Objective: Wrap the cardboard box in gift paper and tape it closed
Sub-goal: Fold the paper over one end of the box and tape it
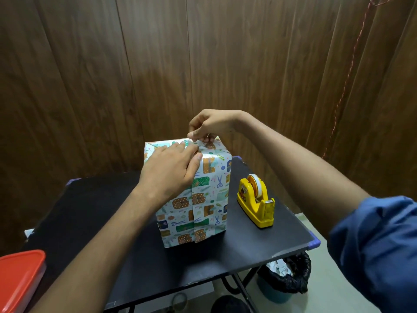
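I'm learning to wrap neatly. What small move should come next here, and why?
Probably press the top fold flat: the right hand pinches something at the top edge of the wrapped box, likely tape, while the left hand holds the paper down there.

Left hand (171, 170) flat, fingers extended, right hand (209, 126) raised, fingertips pinching, forearms outstretched

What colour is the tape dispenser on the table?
Yellow, holding a white tape roll; the tape dispenser shows clearly in the head view.
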